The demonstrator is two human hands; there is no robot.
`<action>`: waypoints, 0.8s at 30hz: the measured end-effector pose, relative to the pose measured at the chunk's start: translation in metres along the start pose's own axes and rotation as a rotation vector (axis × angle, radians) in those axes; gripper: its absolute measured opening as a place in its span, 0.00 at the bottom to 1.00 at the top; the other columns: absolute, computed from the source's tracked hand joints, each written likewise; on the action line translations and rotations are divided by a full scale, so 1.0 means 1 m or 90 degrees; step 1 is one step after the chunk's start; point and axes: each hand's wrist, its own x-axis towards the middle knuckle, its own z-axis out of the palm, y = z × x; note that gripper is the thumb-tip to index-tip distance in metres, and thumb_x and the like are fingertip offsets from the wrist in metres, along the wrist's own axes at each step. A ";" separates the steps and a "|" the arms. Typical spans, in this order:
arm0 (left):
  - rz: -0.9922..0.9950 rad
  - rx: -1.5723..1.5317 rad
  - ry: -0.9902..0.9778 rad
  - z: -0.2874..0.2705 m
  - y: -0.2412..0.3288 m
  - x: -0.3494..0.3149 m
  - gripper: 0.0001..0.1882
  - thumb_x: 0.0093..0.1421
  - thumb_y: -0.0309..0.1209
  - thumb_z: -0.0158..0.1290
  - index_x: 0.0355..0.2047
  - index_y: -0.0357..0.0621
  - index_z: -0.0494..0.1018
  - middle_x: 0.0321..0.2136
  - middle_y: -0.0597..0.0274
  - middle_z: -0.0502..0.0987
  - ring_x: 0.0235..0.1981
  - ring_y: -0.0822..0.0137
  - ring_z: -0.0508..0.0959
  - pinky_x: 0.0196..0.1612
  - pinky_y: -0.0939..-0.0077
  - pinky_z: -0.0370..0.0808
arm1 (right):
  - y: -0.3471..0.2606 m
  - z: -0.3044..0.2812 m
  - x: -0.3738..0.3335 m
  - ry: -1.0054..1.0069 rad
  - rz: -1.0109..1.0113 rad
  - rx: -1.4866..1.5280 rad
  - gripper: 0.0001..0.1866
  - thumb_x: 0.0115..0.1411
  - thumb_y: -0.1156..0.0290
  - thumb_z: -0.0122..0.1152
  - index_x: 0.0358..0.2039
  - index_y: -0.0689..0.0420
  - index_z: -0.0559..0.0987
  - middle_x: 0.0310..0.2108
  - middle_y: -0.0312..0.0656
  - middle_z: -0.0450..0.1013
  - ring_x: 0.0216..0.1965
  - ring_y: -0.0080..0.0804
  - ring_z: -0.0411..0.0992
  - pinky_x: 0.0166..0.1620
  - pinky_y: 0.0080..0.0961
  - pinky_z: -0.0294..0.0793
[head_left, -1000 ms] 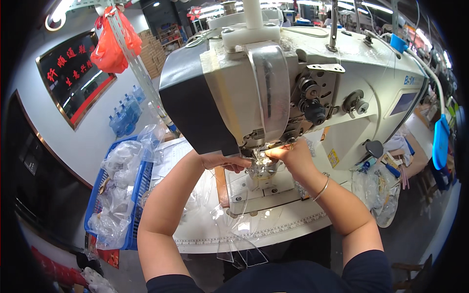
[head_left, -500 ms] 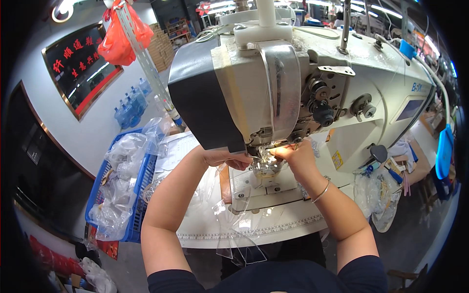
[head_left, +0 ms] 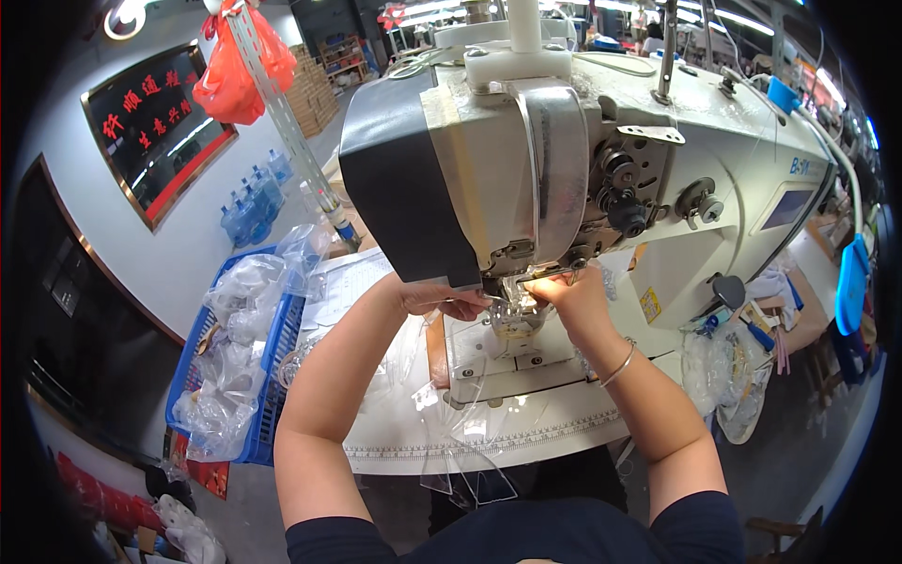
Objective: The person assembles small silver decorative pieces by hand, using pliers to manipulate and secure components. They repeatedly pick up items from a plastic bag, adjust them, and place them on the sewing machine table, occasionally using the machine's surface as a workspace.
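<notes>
Both hands are raised to the needle area of a large white sewing machine, one on each side of the lit presser foot. My left hand has its fingers bent and drawn together just left of the foot, partly under the dark end cover. On the other side, my right hand pinches close by the needle. Whatever lies between the fingertips is too small to make out. Clear plastic strips droop from below the foot over the table's front edge toward my lap.
A blue basket of clear plastic pieces stands left of the table. Papers lie behind my left forearm. A plastic bag and tools are at the right. An orange bag hangs from a metal post.
The view has shifted slightly, so the machine appears a little farther right. Both hands stay at the needle area, with only small finger movements.
</notes>
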 end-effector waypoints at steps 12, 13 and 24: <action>-0.029 0.043 0.018 -0.001 0.000 0.002 0.20 0.46 0.24 0.60 0.40 0.40 0.70 0.24 0.62 0.74 0.25 0.70 0.76 0.30 0.76 0.76 | -0.001 -0.003 0.001 -0.035 0.032 -0.012 0.09 0.46 0.74 0.63 0.25 0.68 0.80 0.20 0.38 0.75 0.20 0.15 0.67 0.24 0.14 0.63; -0.040 0.035 0.025 0.000 -0.001 0.000 0.21 0.46 0.23 0.60 0.42 0.39 0.69 0.24 0.61 0.75 0.26 0.69 0.77 0.32 0.74 0.76 | -0.003 -0.002 -0.001 -0.037 0.048 0.000 0.08 0.46 0.74 0.63 0.24 0.67 0.79 0.20 0.37 0.74 0.20 0.15 0.67 0.24 0.13 0.63; 0.155 -0.089 0.138 0.113 -0.105 -0.084 0.17 0.50 0.25 0.59 0.39 0.35 0.69 0.30 0.65 0.74 0.30 0.80 0.73 0.34 0.87 0.70 | 0.058 -0.085 -0.102 0.175 0.199 0.077 0.15 0.61 0.59 0.50 0.36 0.59 0.72 0.17 0.28 0.60 0.16 0.12 0.56 0.21 0.11 0.54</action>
